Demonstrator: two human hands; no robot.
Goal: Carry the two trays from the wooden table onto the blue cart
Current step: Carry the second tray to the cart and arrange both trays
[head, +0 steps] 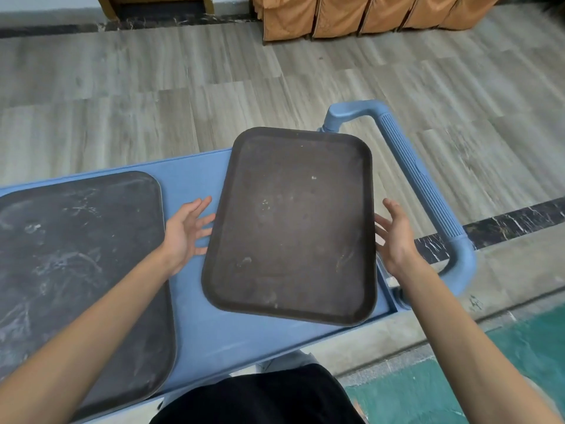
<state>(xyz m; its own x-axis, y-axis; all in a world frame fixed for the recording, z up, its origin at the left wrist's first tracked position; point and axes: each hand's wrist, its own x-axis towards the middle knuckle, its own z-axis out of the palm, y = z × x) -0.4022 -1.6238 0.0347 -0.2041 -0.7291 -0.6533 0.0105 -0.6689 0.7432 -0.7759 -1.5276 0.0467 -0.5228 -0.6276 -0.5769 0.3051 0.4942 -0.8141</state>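
Note:
Two dark rectangular trays lie on the blue cart (195,325). The scuffed grey-black tray (76,270) fills the cart's left part. The brown tray (293,224) sits at the right end, slightly skewed, its near corner reaching the cart's front rim. My left hand (186,231) is beside the brown tray's left edge, fingers spread, fingertips close to the rim. My right hand (394,237) is beside its right edge, also spread. Neither hand grips anything.
The cart's blue ribbed handle (428,191) arches just right of my right hand. Grey wood-look floor lies beyond the cart, with a dark marble strip (513,221) at right. Orange-covered chairs (367,16) stand at the far wall. Green flooring (504,368) is at lower right.

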